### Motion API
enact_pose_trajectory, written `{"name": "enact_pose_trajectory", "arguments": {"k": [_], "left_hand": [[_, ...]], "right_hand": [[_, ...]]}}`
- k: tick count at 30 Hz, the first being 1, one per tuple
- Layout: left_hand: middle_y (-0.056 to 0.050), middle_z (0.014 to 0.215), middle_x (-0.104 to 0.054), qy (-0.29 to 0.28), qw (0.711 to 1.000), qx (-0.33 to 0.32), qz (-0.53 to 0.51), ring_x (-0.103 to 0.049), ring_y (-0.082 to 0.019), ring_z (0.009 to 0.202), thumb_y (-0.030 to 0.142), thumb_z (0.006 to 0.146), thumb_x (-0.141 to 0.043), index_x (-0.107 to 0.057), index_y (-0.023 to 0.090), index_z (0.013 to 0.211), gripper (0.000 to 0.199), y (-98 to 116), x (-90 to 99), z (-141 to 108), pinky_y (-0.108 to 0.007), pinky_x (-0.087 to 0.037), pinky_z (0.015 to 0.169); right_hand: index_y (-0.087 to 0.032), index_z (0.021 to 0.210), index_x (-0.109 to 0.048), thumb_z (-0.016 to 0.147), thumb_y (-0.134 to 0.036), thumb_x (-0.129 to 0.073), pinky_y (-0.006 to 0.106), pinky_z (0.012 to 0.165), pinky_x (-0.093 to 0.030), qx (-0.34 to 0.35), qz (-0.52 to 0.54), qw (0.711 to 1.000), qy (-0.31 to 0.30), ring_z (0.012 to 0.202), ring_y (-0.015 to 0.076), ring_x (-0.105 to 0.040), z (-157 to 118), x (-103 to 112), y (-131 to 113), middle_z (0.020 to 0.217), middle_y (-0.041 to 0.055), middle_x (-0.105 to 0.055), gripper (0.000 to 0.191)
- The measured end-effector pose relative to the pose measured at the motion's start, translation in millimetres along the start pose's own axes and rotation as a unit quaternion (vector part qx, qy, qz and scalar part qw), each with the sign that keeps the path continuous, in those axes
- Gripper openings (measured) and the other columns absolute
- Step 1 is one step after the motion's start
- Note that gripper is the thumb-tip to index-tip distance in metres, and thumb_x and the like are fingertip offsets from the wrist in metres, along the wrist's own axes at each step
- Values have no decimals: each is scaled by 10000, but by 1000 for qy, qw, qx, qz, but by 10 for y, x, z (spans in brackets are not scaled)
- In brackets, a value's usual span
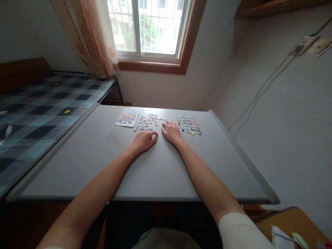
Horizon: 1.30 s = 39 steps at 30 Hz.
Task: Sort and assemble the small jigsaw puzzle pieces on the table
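Observation:
My left hand (145,140) rests on the table at the near side of a loose cluster of jigsaw pieces (146,121). Its fingers are curled, with thumb and forefinger tips together; anything between them is too small to make out. Palm down beside it, my right hand (171,131) lies open with its fingers a little spread. It sits between that cluster and a second group of jigsaw pieces (190,125), laid out in rough rows to the right. A printed picture sheet (127,117) lies flat left of the loose pieces.
The grey-white table (155,173) has raised side edges. A bed with a checked cover (59,100) adjoins its left side. Behind are a window (147,31) and curtain (88,34). A cord (259,91) hangs along the right wall; a wooden stool (298,221) stands lower right.

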<state>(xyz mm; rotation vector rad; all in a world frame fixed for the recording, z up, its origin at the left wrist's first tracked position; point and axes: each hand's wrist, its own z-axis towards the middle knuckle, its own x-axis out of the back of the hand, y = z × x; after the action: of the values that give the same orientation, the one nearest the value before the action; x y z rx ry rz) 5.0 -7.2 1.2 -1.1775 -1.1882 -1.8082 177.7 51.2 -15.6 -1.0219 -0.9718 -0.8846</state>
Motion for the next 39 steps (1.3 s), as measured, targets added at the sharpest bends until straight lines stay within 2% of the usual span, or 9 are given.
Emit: {"name": "enact_pose_trajectory", "arguments": {"k": [8,21,32,36,39], "left_hand": [[8,690,-644,-1,1000,-1,-1,-565,-137,620,430,867,-433,-662,286,1027,314,-6,0,0,-230,-355,569],[14,679,-628,3,1000,0,-4,-540,-124,598,434,866,-432,-661,287,1024,315,-19,-23,5,-223,-319,550],[17,681,-632,4,1000,6,-8,-549,-127,605,430,865,-437,-665,290,1028,313,-18,-17,-3,-227,-333,559],[13,689,-638,8,1000,1,-10,-556,-131,617,419,867,-437,-665,285,1025,308,-21,-21,-2,-228,-344,570],[5,711,-651,5,1000,2,-13,-571,-136,643,406,864,-448,-663,277,1038,305,-20,-18,-1,-226,-363,591]], "right_hand": [[-216,1270,-537,880,-369,-416,423,1030,-304,-7,27,999,27,1255,248,-390,7,-15,8,1390,79,-451,436],[-203,1156,-618,867,-354,-459,399,1021,-299,1,42,998,35,1218,245,-415,19,-52,34,1327,79,-511,363],[-186,1055,-663,848,-285,-487,358,987,-328,4,78,994,80,1123,228,-490,18,-56,20,1195,80,-596,289],[-205,1003,-679,850,-275,-503,347,940,-355,35,91,993,67,1030,209,-552,139,30,-60,1089,62,-645,243],[-213,939,-695,845,-282,-524,322,883,-382,63,98,993,33,936,184,-591,372,114,-174,997,43,-676,207]]}}
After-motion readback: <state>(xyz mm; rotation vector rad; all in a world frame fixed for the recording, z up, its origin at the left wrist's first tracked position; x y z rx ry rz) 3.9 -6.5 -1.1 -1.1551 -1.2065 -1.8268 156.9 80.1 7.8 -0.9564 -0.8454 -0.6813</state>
